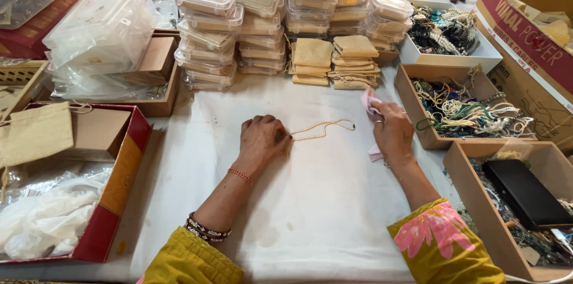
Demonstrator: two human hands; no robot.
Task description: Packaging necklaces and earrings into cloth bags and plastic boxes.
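Left hand [262, 139] rests knuckles-up on the white cloth [310, 212] covering the worktop, fingers curled and pinching one end of a thin gold chain [322, 130]; likely pinned there so the chain lies stretched and flat

Chain runs from that hand rightward across the cloth in a loose wave, its far end just short of the right hand [393, 131]

Right hand is closed around a crumpled pink wipe [371, 105], part of it showing above the fingers and part below the palm; held bunched, probably so a pad of it is ready against the chain. A ring shows on one finger

Bare middle of the cloth is kept as the working patch, supplies ringed around it within arm's reach:
- clear lidded boxes [256, 15] stacked in columns at the back, beige pouches [334, 60] piled in front of them
- open trays of tangled bead jewellery [465, 108] close to the right hand; sorted stock seems to sit on that side
- nearer tray on the right holds a black flat case [525, 191] over more beads
- red carton [113, 200] on the left with white plastic bags [48, 218] and a brown box inside, a cloth pouch [33, 134] draped at its edge

Cloth shows faint stains near the person's sleeves
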